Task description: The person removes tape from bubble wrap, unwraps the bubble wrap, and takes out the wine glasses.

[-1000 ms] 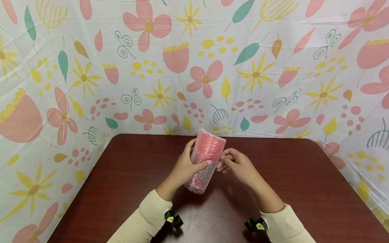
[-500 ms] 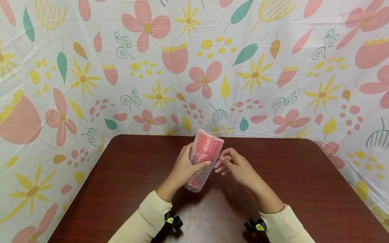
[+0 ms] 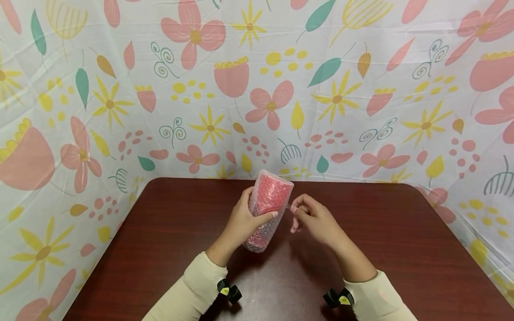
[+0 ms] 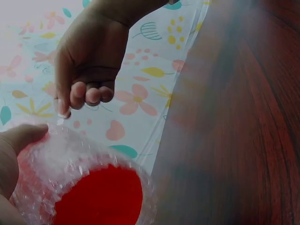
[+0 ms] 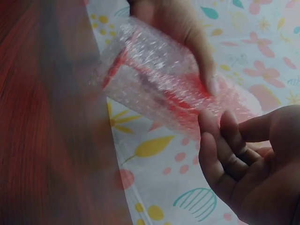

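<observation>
A red, roughly cylindrical object wrapped in bubble wrap (image 3: 274,192) is held tilted above the table by my left hand (image 3: 244,222), its thumb lying across the front. One red end (image 4: 105,194) shows through the wrap in the left wrist view. To the right of the package, my right hand (image 3: 317,219) has its thumb and index finger together, with the other fingers curled. A small clear strip (image 4: 60,121) shows at those fingertips, between them and the bubble wrap; its full length is hard to make out.
The dark reddish-brown table (image 3: 172,209) lies beneath both hands. A white floral cloth (image 3: 225,102) hangs behind the table and along its sides. Black wrist cameras sit at both sleeve cuffs.
The package has shifted slightly left in my left hand's grip. My right fingertips, earlier against or very near the wrap's edge, now stand a little apart from it.
</observation>
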A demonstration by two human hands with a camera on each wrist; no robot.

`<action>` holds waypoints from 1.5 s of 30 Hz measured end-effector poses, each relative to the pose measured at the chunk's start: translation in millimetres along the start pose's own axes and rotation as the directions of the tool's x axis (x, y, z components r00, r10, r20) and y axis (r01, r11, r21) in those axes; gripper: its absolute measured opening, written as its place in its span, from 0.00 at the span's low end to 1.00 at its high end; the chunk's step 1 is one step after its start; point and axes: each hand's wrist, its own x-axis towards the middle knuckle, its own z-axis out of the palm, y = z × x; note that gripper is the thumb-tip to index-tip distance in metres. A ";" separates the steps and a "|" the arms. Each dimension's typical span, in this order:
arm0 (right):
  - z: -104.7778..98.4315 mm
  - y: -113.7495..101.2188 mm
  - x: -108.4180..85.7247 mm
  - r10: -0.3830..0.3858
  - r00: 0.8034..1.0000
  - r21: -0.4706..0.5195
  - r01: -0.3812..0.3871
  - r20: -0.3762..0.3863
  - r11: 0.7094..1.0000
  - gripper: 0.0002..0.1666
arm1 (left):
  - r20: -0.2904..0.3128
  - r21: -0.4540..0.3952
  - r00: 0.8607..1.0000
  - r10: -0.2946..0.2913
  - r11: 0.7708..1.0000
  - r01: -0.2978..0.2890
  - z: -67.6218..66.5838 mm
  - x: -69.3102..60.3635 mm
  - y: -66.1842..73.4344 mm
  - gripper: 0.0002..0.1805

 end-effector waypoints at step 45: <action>-3.5 1.4 0.1 0.042 0.999 -0.026 -0.043 -0.030 0.999 0.13 | 0.154 -0.042 0.988 0.023 0.999 -0.017 -2.4 -3.7 -1.4 0.36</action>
